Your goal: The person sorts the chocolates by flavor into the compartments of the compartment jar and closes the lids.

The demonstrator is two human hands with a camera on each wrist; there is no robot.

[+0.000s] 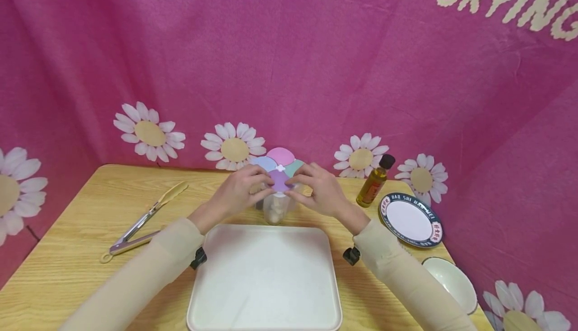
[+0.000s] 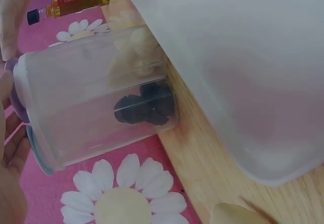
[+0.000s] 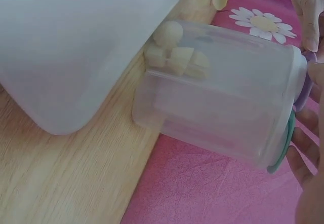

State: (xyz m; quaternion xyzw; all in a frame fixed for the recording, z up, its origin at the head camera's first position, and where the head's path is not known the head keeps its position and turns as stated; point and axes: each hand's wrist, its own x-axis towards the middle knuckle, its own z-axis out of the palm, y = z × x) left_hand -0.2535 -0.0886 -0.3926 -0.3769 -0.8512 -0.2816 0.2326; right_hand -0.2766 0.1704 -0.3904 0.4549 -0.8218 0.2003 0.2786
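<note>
A clear plastic container (image 1: 276, 209) stands on the wooden table just beyond a white tray (image 1: 266, 281). Its lid (image 1: 281, 166) has pink, blue, green and purple petal flaps. My left hand (image 1: 265, 181) and right hand (image 1: 299, 184) grip the lid from either side, fingertips on the purple flap. In the left wrist view the container (image 2: 96, 97) shows dark pieces (image 2: 144, 107) and pale chunks (image 2: 134, 51) at its bottom, with my left hand (image 2: 10, 183) at the lid. In the right wrist view the container (image 3: 217, 107) holds pale chunks (image 3: 174, 54), and my right hand (image 3: 309, 173) is at the lid rim.
Metal tongs (image 1: 144, 218) with pale tips lie on the table to the left. An oil bottle (image 1: 375, 180), a rimmed plate (image 1: 411, 219) and a white bowl (image 1: 451, 283) sit to the right. A pink daisy-print cloth backs the table closely.
</note>
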